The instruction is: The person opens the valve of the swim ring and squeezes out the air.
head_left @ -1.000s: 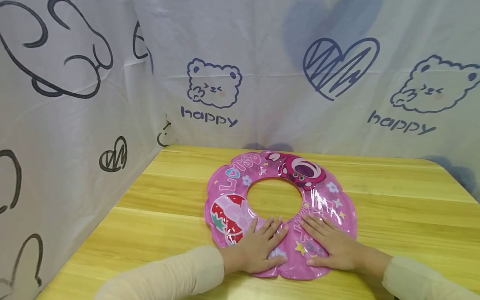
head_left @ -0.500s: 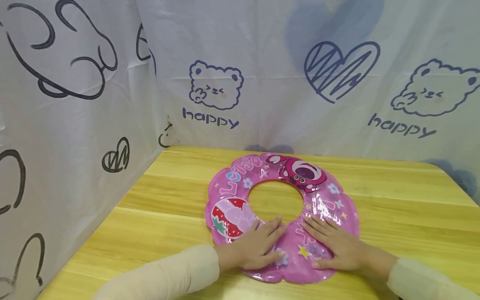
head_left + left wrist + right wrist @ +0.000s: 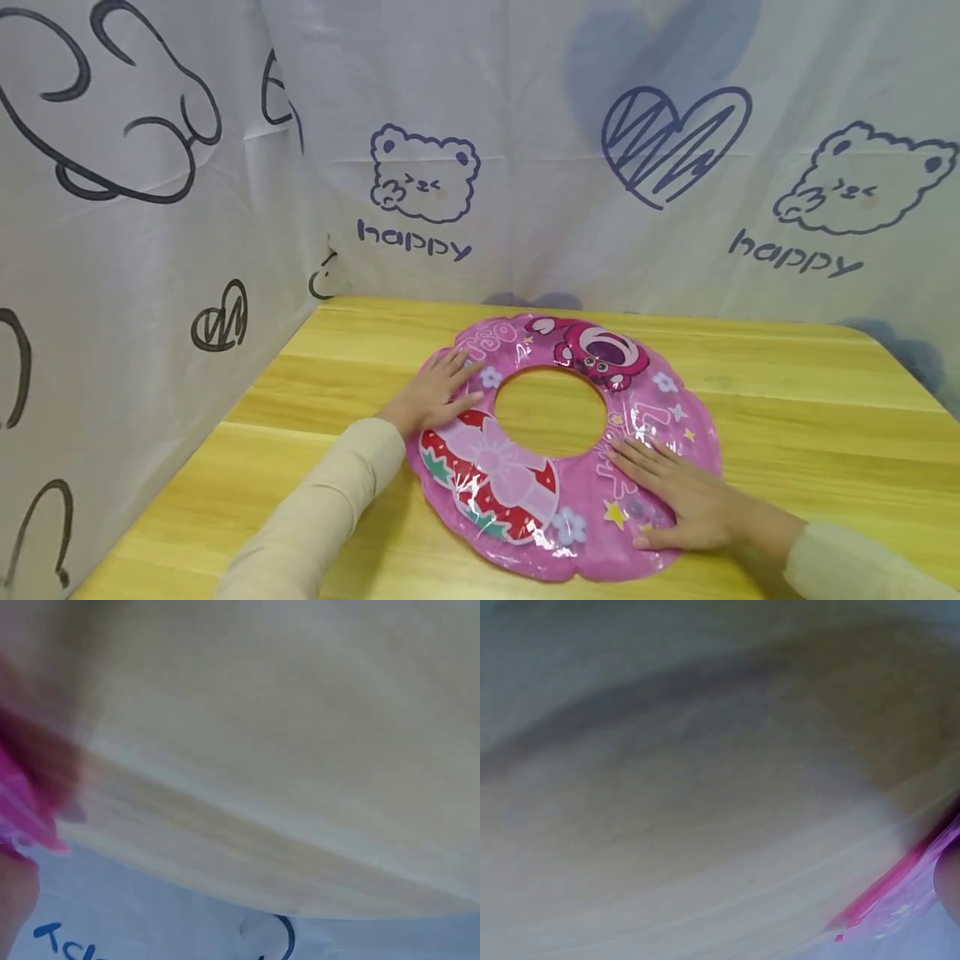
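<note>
A pink inflatable swim ring (image 3: 525, 561) lies flat on the wooden table, printed with a bear, strawberries, a bow, flowers and stars. On its left side rests my left hand (image 3: 437, 393), fingers stretched out over the printed letters. My right hand (image 3: 686, 497) lies on the ring's lower right part with straight fingers and the thumb spread toward the near edge. The left wrist view catches only a bit of the pink ring (image 3: 22, 806) at its left edge. In the right wrist view a strip of the ring (image 3: 900, 892) shows at the lower right.
The yellow wood-grain table (image 3: 810, 400) extends around the ring on all sides. A white cloth (image 3: 555, 225) with drawn bears and hearts hangs behind it, and another white drawn-on cloth (image 3: 150, 250) stands along the left.
My left hand has moved from the ring's near part up to its left side, uncovering the strawberry and bow print. The right hand stays on the lower right with little movement.
</note>
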A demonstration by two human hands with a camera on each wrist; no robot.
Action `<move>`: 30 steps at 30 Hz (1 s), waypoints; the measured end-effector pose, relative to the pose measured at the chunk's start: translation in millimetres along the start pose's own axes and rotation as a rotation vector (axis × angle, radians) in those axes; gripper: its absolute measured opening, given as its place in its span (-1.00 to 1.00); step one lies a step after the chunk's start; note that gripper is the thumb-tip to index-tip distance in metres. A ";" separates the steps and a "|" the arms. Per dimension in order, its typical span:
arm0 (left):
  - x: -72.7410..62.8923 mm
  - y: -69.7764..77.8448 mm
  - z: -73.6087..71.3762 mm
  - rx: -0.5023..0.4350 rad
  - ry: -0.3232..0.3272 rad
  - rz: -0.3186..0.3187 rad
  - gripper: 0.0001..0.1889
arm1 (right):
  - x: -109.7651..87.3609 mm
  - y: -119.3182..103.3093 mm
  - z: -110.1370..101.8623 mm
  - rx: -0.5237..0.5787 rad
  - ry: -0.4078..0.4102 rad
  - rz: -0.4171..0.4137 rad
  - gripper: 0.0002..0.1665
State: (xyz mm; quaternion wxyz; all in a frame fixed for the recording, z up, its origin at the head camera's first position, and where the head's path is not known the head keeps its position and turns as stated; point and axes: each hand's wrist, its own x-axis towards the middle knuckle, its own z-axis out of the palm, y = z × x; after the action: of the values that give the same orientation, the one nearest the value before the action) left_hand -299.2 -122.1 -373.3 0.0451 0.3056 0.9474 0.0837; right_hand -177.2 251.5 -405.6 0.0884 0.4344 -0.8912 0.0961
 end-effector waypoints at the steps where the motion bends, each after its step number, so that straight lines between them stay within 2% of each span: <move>1: -1.4 -1.5 1.6 -0.013 -0.013 -0.010 -0.34 | -0.4 -0.3 0.6 -0.008 0.000 0.002 0.07; 8: -7.9 2.7 13.4 -0.049 -0.068 -0.054 -0.33 | -1.3 -1.6 1.4 0.003 -0.018 0.072 0.15; 12: -7.0 1.9 22.1 -0.022 -0.084 -0.071 -0.33 | -0.4 -0.9 3.0 0.000 -0.010 0.055 0.16; 16: -7.1 5.7 26.5 0.035 -0.048 -0.052 -0.28 | -0.2 -0.9 4.6 0.011 -0.004 0.035 0.14; 21: -12.2 20.6 25.5 0.063 0.050 0.014 -0.37 | -0.2 -1.1 5.1 0.030 -0.004 0.036 0.10; 23: -16.2 29.1 24.1 0.035 0.079 0.019 -0.44 | 0.0 -0.8 5.5 0.033 -0.004 0.037 0.09; 25: -20.9 37.5 23.8 -0.021 0.072 -0.003 -0.44 | 0.5 -0.6 5.7 0.041 -0.006 0.036 0.07; 30: -35.2 55.5 26.3 -0.176 -0.008 -0.070 -0.23 | 1.4 0.0 4.7 0.061 -0.019 0.037 0.02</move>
State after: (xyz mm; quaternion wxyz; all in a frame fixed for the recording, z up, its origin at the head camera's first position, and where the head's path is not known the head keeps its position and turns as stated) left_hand -235.4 -95.0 -387.6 0.0786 0.2673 0.9463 0.1639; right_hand -178.5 249.3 -409.7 0.0649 0.4214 -0.8964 0.1210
